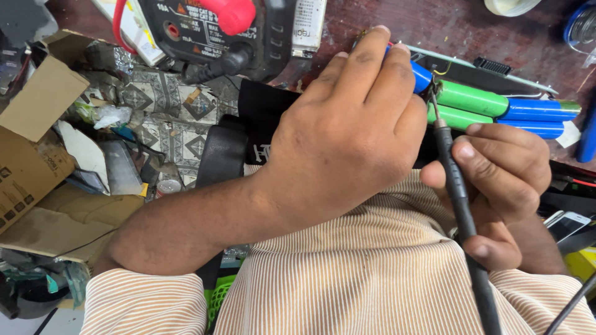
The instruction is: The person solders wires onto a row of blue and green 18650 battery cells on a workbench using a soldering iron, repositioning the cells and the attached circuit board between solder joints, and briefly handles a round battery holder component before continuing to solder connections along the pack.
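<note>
Green and blue cylindrical battery cells (506,107) lie side by side on the dark reddish bench top (447,28), in the upper right of the view, and we treat them as the work item. Our left hand (347,133) is arched over their left end, knuckles up, fingers curled down and closed on the blue cell end (422,75), which shows just past the fingertips. Our right hand (496,180) is clamped on a thin black soldering iron (456,192) in a pen-style hold, thumb and forefinger pinching the shaft; the tool runs up from the lower right edge, and its tip meets the cells just beside the left hand. The two hands are close together, nearly touching at the cells. Open room is scarce: a black multimeter (217,31) with a red plug (233,13) sits close behind the left hand at the top edge, a long circuit board (484,71) lies just beyond the cells, and a phone (568,224) lies near the right wrist. To the left, a cardboard box (31,142) and loose clutter fill the space up to the frame edge. Both forearms come up from a striped shirt (372,279) at the bottom edge.
</note>
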The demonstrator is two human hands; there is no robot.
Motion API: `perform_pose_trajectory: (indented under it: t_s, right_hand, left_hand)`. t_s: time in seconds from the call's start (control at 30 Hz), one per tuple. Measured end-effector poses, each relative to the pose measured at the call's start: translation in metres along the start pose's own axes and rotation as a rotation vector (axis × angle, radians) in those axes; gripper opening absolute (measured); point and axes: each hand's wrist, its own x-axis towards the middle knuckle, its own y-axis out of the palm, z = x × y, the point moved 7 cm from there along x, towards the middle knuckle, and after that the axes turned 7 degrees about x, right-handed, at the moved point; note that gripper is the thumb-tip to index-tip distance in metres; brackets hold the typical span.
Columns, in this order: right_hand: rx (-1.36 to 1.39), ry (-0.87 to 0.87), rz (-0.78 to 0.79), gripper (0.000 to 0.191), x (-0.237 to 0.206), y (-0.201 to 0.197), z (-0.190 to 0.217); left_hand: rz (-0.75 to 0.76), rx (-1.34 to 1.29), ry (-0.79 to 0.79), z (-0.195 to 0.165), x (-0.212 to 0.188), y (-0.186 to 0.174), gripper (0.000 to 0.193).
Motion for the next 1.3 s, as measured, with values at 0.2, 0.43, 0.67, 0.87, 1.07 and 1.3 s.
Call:
perform_pose_trajectory:
  t_s: [0.2, 0.43, 0.67, 0.87, 1.07, 1.3]
  right_hand:
    - [-0.015, -0.078, -0.088, 0.070, -0.011, 0.003, 0.000]
    - [-0.033, -0.104, -0.044, 0.072, -0.010, 0.006, 0.002]
    - [-0.011, -0.095, -0.029, 0.075, -0.012, 0.004, -0.001]
    - [0.019, -0.091, -0.025, 0.075, -0.010, 0.004, -0.003]
    - [-0.016, -0.134, -0.132, 0.071, -0.012, 0.007, -0.005]
    - [0.012, -0.119, -0.023, 0.070, -0.010, 0.001, -0.007]
  left_hand:
    - [0.012, 0.004, 0.005, -0.001, 0.002, 0.000, 0.009]
    - [0.032, -0.027, 0.000, 0.000, 0.006, -0.003, 0.011]
    - [0.069, -0.038, 0.008, -0.001, 0.010, -0.003, 0.010]
    - [0.080, -0.051, -0.003, -0.003, 0.014, -0.002, 0.013]
    - [0.106, -0.059, 0.002, -0.007, 0.018, 0.000, 0.032]
    - [0.094, -0.019, 0.010, -0.011, 0.021, 0.004, 0.033]
